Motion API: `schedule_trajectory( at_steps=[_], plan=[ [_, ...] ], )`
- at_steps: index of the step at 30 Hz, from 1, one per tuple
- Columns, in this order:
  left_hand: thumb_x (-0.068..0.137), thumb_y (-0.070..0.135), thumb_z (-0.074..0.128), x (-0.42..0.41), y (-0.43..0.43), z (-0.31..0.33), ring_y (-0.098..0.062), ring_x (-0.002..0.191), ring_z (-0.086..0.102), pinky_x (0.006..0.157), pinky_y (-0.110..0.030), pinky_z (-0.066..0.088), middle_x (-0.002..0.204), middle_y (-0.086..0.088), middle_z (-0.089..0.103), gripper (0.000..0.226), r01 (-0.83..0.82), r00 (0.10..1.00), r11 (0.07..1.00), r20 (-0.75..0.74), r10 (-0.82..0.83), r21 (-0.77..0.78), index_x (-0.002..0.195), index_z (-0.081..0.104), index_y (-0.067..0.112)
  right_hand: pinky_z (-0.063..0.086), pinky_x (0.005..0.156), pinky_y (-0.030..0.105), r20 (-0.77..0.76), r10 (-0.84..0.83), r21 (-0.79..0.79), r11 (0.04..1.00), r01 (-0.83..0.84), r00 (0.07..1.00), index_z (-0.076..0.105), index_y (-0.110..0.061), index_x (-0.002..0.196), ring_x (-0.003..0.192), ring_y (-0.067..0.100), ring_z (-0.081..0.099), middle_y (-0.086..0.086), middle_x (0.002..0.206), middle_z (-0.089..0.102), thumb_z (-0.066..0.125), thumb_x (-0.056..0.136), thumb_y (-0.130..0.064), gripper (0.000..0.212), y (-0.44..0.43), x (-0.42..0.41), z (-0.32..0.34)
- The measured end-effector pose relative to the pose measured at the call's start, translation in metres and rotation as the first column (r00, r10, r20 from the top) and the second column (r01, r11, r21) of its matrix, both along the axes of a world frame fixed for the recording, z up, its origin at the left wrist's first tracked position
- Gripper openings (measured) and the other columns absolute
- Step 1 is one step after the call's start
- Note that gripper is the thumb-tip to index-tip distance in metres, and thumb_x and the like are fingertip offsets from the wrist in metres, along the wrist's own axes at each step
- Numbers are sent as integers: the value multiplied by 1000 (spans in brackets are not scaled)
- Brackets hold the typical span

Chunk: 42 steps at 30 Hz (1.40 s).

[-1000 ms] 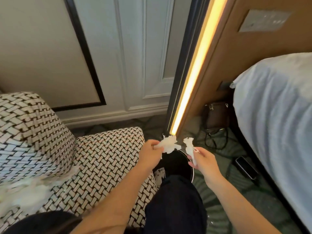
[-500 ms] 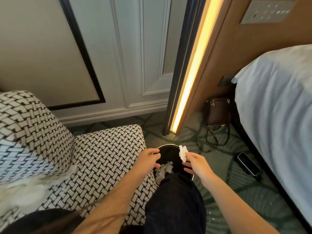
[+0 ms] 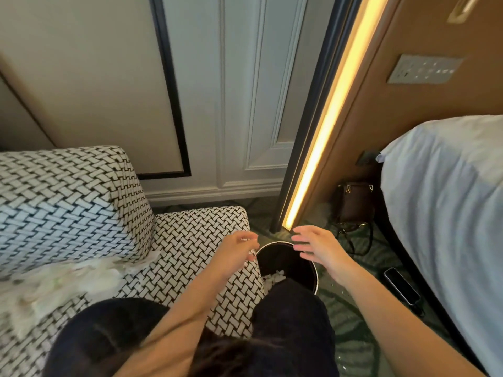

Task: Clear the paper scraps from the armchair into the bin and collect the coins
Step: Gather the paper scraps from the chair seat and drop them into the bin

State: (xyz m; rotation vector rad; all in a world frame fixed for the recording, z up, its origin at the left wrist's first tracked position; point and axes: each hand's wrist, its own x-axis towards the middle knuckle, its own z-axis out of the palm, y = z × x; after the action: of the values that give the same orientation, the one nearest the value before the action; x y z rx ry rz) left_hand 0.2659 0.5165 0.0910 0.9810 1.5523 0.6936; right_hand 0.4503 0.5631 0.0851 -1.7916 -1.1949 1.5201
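Both hands are over the bin (image 3: pixel 295 268). The right hand (image 3: pixel 319 247) hangs above its far rim, fingers straight and spread, holding nothing. The left hand (image 3: pixel 238 250) sits just across from it at the rim's other edge, fingers loosely bent. It's blurred, but no scrap shows in its grip.

Below and between the hands, dumped scraps (image 3: pixel 273 278) lie white at the bottom. This looks like the drop-off end of a round.

There's plenty left. A heap of paper scraps (image 3: pixel 62 281) lies well off to the left of the left hand, on the armchair (image 3: pixel 196 240) seat below the backrest. No coins are visible, and they may be under the heap.

Next, the hands need to swing back left and down, gather lightly, and feel for metal underneath.
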Motion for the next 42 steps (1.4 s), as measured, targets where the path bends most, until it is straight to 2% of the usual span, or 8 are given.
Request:
schedule_trajectory(
  at_steps=[6,14,20,25,30,33,37,42],
  plan=[
    [93,28,52,-53,-51,37,-8,92,63,77,-24,46,108,9,64,25,-87,996,984,-20,91,157,118,58,27,51,82,24,3,221,196,956,-217,975,62,-18,109,94,12,64,0,103,67,50,96,-27,20,-36,-71,54],
    [93,27,53,-146,-138,64,-10,86,65,79,-27,47,102,7,69,20,-335,939,890,25,344,310,111,62,25,52,87,25,81,578,346,748,-567,812,63,-29,111,92,4,66,-12,102,69,49,96,-30,20,-102,-184,88],
    [93,24,53,-219,-235,51,-8,83,65,78,-25,46,101,7,69,17,-586,788,737,26,615,336,106,62,27,53,89,30,-10,743,353,629,-693,669,66,-23,105,91,9,68,-6,99,71,51,96,-22,18,-169,-273,78],
    [92,31,52,-251,-313,16,-6,90,64,89,-34,47,106,11,66,15,-722,650,633,-41,759,280,106,59,34,53,90,27,-35,836,311,530,-789,548,64,-18,109,95,13,67,-2,105,69,49,97,-18,20,-219,-325,48],
    [91,28,57,-261,-381,-33,-9,88,64,74,-25,48,106,10,64,16,-861,459,465,-78,885,204,106,63,26,51,83,18,-24,902,245,424,-872,432,63,-16,111,90,5,65,-4,102,68,49,96,-18,21,-270,-363,8],
    [91,20,57,-257,-412,-53,-9,87,65,69,-21,46,100,10,67,15,-920,304,324,-119,945,220,104,66,22,51,88,22,20,937,233,335,-913,349,63,-19,109,97,5,62,-7,105,66,51,95,-20,19,-297,-377,-19],
    [89,8,55,-249,-438,-70,-6,90,59,66,-17,42,101,4,65,24,-951,144,182,-163,976,251,109,63,17,41,88,12,91,969,237,202,-950,229,62,-21,112,100,-6,53,-15,108,60,52,95,-26,21,-328,-384,-49],
    [89,13,55,-247,-450,-94,-15,100,58,81,-29,45,112,-2,63,38,-972,188,209,-184,965,105,125,55,21,19,111,26,224,973,233,9,-973,63,55,-32,124,132,4,30,-18,133,43,55,93,-30,31,-349,-378,-83]
  ],
)
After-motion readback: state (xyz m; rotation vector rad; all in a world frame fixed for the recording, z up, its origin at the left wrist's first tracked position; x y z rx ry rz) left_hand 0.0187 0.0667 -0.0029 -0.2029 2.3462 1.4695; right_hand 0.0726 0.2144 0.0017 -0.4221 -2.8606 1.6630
